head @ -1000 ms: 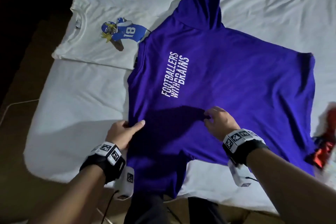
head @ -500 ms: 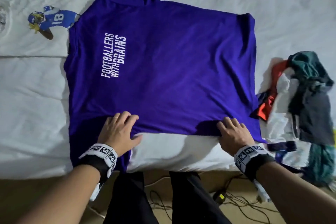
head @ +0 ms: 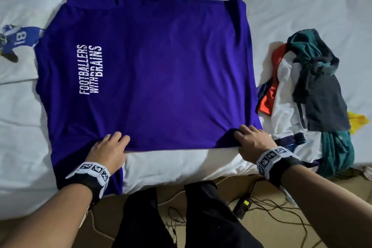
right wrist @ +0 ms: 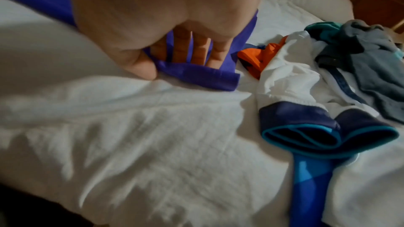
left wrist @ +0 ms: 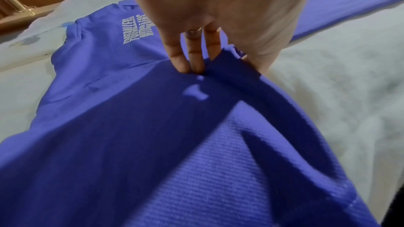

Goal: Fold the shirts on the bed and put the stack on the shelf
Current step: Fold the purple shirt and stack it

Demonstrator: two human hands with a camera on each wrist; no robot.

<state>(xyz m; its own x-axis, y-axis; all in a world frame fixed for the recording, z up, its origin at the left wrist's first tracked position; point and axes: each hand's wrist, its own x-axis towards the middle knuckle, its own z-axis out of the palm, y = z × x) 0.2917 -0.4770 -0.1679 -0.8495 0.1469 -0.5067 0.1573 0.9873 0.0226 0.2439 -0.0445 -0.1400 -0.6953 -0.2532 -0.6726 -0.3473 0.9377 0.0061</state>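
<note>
A purple shirt (head: 161,70) with white lettering lies spread flat on the white bed (head: 171,165), its near sleeve hanging over the bed's front edge. My left hand (head: 118,143) pinches the shirt's near side edge by that sleeve. In the left wrist view its fingers (left wrist: 192,58) press down on a raised fold of the purple cloth (left wrist: 131,127). My right hand (head: 243,137) grips the near right corner at the hem. In the right wrist view the thumb and fingers (right wrist: 196,53) pinch the purple hem (right wrist: 207,78).
A folded white shirt (head: 18,70) with a blue football-player print lies at the left, partly under the purple one. A loose pile of clothes (head: 314,96) lies to the right of the hem. Cables (head: 261,207) run over the floor by my legs.
Both hands have shifted right along the shirt's near edge, the right one out to the hem corner. The shirt now lies squarer and flatter. My view has swung right, showing the clothes pile.
</note>
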